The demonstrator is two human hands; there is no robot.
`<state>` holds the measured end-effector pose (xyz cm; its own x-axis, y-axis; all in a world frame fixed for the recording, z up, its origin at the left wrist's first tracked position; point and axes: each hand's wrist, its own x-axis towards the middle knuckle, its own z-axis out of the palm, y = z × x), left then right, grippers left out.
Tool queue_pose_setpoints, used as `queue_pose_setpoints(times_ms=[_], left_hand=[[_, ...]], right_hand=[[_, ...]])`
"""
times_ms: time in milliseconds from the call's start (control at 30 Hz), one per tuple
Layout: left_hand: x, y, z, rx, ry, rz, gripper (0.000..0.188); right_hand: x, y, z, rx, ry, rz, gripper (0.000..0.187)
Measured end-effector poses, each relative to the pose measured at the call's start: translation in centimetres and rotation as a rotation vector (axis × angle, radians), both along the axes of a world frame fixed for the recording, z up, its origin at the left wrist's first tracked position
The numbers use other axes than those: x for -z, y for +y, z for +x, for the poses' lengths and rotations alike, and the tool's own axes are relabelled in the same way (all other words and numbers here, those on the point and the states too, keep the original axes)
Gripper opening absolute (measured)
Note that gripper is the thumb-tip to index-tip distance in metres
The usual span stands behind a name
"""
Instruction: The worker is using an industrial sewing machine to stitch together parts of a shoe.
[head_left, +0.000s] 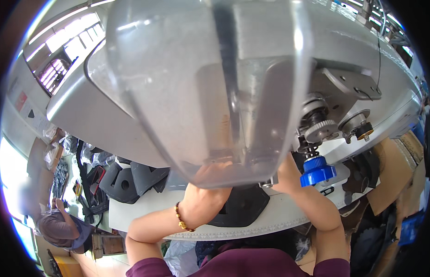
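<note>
A large sewing machine fills the upper view, with a hazy clear plastic guard hanging in front of its needle area. My left hand, a beaded bracelet on its wrist, reaches behind the guard's lower edge; its fingers are blurred through the plastic. From the other side comes my right hand, its fingers hidden by the guard and machine parts. Below and between the hands, a black shaped panel lies on the white table. Whether either hand grips it cannot be made out.
A blue knob on a metal tension assembly juts out close to my right forearm. Black cut pieces lie on the table at left, more at right beside cardboard. Another person works at far left.
</note>
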<state>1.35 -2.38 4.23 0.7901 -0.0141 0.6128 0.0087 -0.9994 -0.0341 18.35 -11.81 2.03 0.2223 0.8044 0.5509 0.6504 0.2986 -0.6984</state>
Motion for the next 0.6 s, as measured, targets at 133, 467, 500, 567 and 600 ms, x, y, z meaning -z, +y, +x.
queue_pose_setpoints(times_ms=[133, 467, 500, 567, 600], left_hand=[[-1.3, -0.9, 0.2, -0.010, 0.109, -0.010, 0.019], [-0.9, -0.8, 0.2, 0.001, -0.018, 0.047, 0.020], [-1.1, -0.6, 0.2, 0.012, 0.036, -0.039, 0.018], [-1.6, -0.1, 0.1, 0.030, 0.092, -0.126, 0.016], [-2.2, 0.0, -0.3, 0.018, 0.221, -0.015, 0.015]], right_hand=[[0.6, 0.1, 0.5, 0.022, 0.236, -0.221, 0.037], [1.7, 1.9, -0.8, -0.012, 0.269, 0.285, 0.016], [1.7, 1.7, -0.7, -0.013, 0.279, 0.266, 0.016], [1.9, 1.3, -0.4, -0.011, 0.300, 0.230, 0.016], [1.7, 1.2, -0.5, -0.020, 0.314, 0.219, 0.015]])
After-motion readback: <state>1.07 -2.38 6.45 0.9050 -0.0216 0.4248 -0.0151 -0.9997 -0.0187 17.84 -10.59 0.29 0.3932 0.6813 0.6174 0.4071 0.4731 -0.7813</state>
